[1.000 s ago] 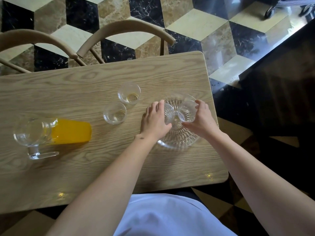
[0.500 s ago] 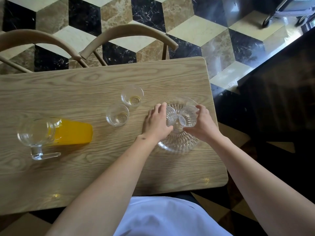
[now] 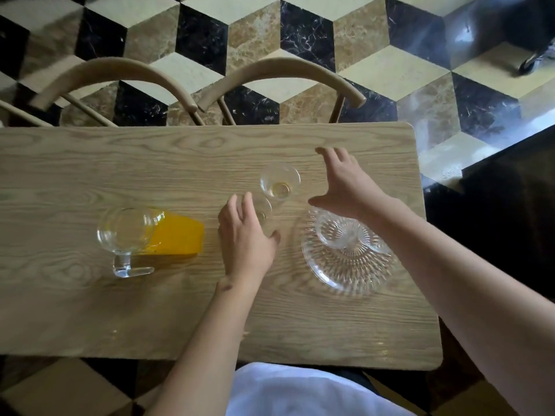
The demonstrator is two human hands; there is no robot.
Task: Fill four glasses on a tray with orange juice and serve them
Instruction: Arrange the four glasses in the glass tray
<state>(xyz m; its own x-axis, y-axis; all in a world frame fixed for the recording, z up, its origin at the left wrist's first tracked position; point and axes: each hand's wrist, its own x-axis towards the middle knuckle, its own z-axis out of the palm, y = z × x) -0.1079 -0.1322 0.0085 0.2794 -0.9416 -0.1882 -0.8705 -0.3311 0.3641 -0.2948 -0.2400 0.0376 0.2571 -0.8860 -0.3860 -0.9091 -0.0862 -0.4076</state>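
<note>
Both hands spread, left hand point(image 3: 244, 235) over near glass point(image 3: 262, 210), right hand point(image 3: 345, 183) beside far glass point(image 3: 280, 181) (both on desk point(image 3: 90, 310)); grip low, set upright on tray point(image 3: 339, 271).

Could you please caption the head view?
Open hands reach two clear glasses beside a cut-glass tray holding two.

Single head-worn view, wide-angle, looking steeply down and forward from above the near edge of the worktop point(image 3: 90, 310). Worktop spans most of the frame width, close range, both forearms entering from the bottom. Far edge sits in the upper third; beyond it two chairs point(image 3: 282, 70) and patterned floor point(image 3: 375, 40). Edges curve slightly. No second view.
</note>
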